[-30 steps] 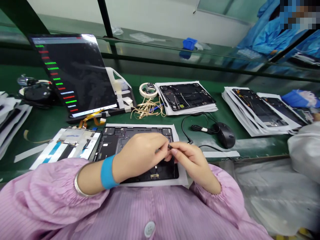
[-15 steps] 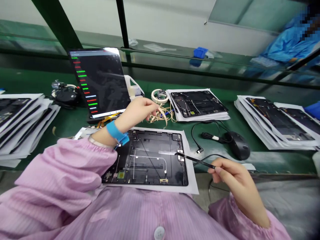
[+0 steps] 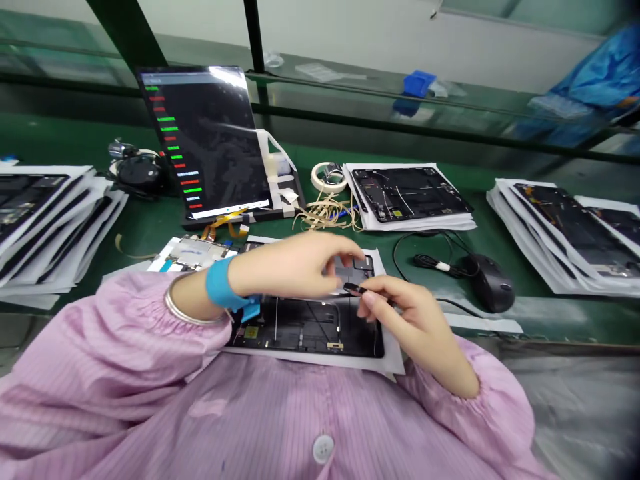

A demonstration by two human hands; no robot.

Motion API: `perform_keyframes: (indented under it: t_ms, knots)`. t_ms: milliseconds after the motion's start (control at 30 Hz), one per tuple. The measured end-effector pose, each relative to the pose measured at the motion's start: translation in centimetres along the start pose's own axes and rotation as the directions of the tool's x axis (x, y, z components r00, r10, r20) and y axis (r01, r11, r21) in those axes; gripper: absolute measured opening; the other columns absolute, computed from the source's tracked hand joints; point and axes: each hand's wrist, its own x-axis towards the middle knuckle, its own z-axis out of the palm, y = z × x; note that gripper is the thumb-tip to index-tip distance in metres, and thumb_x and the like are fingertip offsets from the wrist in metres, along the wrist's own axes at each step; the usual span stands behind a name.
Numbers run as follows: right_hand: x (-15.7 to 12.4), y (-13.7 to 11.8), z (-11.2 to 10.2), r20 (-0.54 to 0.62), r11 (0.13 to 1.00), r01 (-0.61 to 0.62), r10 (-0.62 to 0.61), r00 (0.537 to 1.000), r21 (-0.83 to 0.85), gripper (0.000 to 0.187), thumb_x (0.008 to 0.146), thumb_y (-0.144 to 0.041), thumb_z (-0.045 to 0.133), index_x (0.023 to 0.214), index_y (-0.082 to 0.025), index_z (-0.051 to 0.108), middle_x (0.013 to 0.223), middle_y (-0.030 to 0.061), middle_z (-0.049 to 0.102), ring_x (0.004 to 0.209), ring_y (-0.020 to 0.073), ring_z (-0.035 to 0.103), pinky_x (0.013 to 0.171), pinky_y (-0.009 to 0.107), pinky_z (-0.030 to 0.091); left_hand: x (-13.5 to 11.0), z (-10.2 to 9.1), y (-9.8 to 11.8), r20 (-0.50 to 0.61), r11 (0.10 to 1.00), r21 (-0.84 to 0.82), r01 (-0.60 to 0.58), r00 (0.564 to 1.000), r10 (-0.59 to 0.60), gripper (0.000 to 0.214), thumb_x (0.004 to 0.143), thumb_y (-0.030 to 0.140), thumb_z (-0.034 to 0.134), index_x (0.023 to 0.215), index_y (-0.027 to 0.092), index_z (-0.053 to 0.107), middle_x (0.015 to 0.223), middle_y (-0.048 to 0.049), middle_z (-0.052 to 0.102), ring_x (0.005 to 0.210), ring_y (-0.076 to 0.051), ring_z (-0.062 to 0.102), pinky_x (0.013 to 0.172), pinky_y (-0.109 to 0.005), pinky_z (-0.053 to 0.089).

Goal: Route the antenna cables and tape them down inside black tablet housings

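A black laptop cover panel (image 3: 295, 333) with thin cables and small parts lies on white paper in front of me. My left hand (image 3: 320, 263), wearing a blue wrist strap (image 3: 220, 287), reaches across its upper part with bent fingers, thumb and index finger apart. Close beside those fingers, black tweezers (image 3: 354, 289) project from my right hand (image 3: 400, 303), which grips them near the panel's right edge. The left hand and forearm hide much of the panel's upper half.
A lit screen (image 3: 215, 147) stands behind, with a circuit board (image 3: 195, 252) before it. Beige strips (image 3: 325, 212) lie near a tape roll (image 3: 329, 177). More panels on paper (image 3: 410, 193) sit behind; a mouse (image 3: 493, 283) is at right. A person in blue (image 3: 607, 70) is far right.
My left hand has come down from beside the beige strips to above the panel, its pinch now loosened. My right hand has moved left with the tweezers, close to the left fingers.
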Motion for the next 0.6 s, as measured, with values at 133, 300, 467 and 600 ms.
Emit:
perform_keyframes:
  t_ms: [133,300,467,600]
  knots:
    - [0.4,0.6,0.9,-0.012,0.987,0.051,-0.05,0.999,0.152,0.029,0.095,-0.039,0.042,0.115,-0.024,0.058,0.096,0.0029,0.068,0.079,0.0147,0.064,0.067,0.027,0.049,-0.9,0.8,-0.5,0.021,0.988,-0.153,-0.016,1.0,0.019,0.018,0.082,0.02,0.056,0.096,0.018,0.067,0.085,0.0002,0.069,0.07,-0.011,0.059,0.061,-0.02,0.043]
    - [0.0,1.1,3.5,0.002,0.985,0.064,-0.064,0.998,-0.163,0.025,0.093,-0.038,0.046,0.1,-0.019,0.061,0.097,0.0066,0.067,0.096,0.0216,0.061,0.083,0.037,0.049,-1.3,0.6,-2.7,-0.016,0.96,-0.212,0.185,0.981,-0.192,0.024,0.086,0.028,0.05,0.091,0.016,0.07,0.084,-0.0034,0.072,0.069,-0.013,0.065,0.063,-0.022,0.047]
    - [0.0,0.8,7.0,0.326,0.861,0.326,-0.202,0.923,-0.39,0.057,0.089,-0.04,0.053,0.134,-0.008,0.04,0.138,0.0147,0.047,0.133,0.0289,0.032,0.112,0.052,0.023,-0.9,-0.8,-4.3,0.168,0.919,-0.229,0.321,0.943,-0.288,0.03,0.083,0.023,0.052,0.107,0.013,0.067,0.08,-0.0045,0.073,0.072,-0.014,0.067,0.062,-0.021,0.049]
    - [-0.1,0.7,7.4,0.478,0.872,0.403,-0.238,0.845,-0.279,0.053,0.092,-0.034,0.048,0.138,-0.012,0.035,0.14,0.0076,0.047,0.134,0.0202,0.031,0.116,0.047,0.016,0.0,-0.9,-5.5,0.258,0.954,-0.08,0.29,0.93,-0.261,0.031,0.075,0.018,0.058,0.104,0.015,0.069,0.081,-0.0031,0.073,0.071,-0.014,0.066,0.061,-0.02,0.046]
